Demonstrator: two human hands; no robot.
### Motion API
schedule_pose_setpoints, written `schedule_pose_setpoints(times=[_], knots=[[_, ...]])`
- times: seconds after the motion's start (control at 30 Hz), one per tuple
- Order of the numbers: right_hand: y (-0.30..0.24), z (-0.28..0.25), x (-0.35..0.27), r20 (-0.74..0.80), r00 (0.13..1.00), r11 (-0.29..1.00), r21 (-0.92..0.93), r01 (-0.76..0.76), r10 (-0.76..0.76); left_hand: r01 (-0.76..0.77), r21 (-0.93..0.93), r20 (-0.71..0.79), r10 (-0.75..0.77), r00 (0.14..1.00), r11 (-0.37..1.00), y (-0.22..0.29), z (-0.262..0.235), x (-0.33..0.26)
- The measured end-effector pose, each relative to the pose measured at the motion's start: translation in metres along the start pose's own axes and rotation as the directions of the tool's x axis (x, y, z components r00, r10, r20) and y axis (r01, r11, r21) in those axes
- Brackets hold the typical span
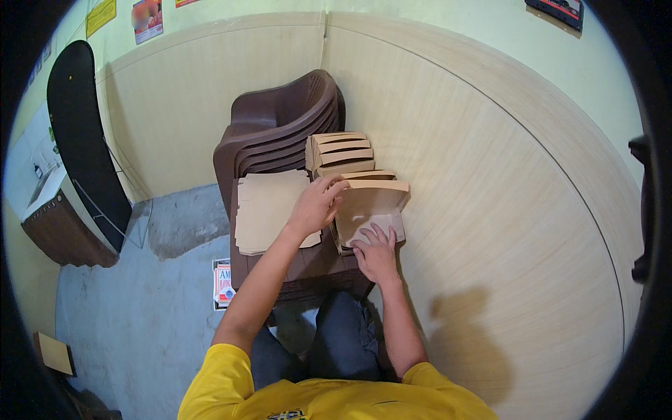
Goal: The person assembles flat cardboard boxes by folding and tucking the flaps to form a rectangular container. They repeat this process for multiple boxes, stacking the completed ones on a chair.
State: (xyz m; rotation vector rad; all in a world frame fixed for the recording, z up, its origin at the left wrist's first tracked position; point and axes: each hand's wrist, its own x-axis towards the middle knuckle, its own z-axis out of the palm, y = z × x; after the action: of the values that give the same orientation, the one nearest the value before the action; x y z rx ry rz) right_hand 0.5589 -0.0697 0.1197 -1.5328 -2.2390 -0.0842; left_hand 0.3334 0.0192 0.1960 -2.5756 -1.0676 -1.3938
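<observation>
An open brown cardboard box [362, 203] lies in front of me with its lid raised at the far side. My left hand [318, 204] is at the lid's left edge, fingers curled round it and thumb lower down; the fingertips are partly hidden. Inside the box, my right hand [379, 255] lies with spread fingers on the bottom near the front right. To the left is a stack of flat cardboard blanks [271, 210], partly covered by my left forearm. Several folded cardboard boxes [343, 152] stand stacked behind the open one.
Everything rests on a stack of brown plastic chairs [245, 264]. Behind it stands another stack of brown armchairs [280, 115]. A wood-panelled wall [504, 203] runs close along the right. A printed carton [222, 283] sits on the floor at the left; a black board [77, 126] leans farther left.
</observation>
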Motion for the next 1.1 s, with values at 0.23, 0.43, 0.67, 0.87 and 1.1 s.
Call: schedule_pose_setpoints(times=[0.23,0.43,0.67,0.87,1.1], knots=[[0.024,0.003,0.007,-0.037,0.981,0.964,0.179,0.195,-0.192,0.057,-0.019,-0.066,-0.059,0.996,0.998,-0.018,0.005,0.007],[0.024,0.004,0.002,-0.093,0.974,0.956,0.195,0.219,-0.204,0.074,-0.122,-0.147,-0.092,0.985,0.99,-0.017,0.016,0.012],[0.026,0.016,-0.005,-0.045,0.998,0.992,0.115,0.049,-0.044,0.057,0.123,-0.153,-0.038,0.988,0.991,-0.028,0.027,0.001],[0.03,0.018,-0.002,-0.028,0.998,0.989,0.136,0.064,-0.06,0.205,0.02,-0.141,-0.2,0.97,0.979,-0.039,0.036,-0.003],[0.024,0.021,0.0,0.026,1.0,0.992,0.124,0.011,-0.014,0.08,0.481,0.255,-0.227,0.94,0.873,-0.016,0.051,0.043]])
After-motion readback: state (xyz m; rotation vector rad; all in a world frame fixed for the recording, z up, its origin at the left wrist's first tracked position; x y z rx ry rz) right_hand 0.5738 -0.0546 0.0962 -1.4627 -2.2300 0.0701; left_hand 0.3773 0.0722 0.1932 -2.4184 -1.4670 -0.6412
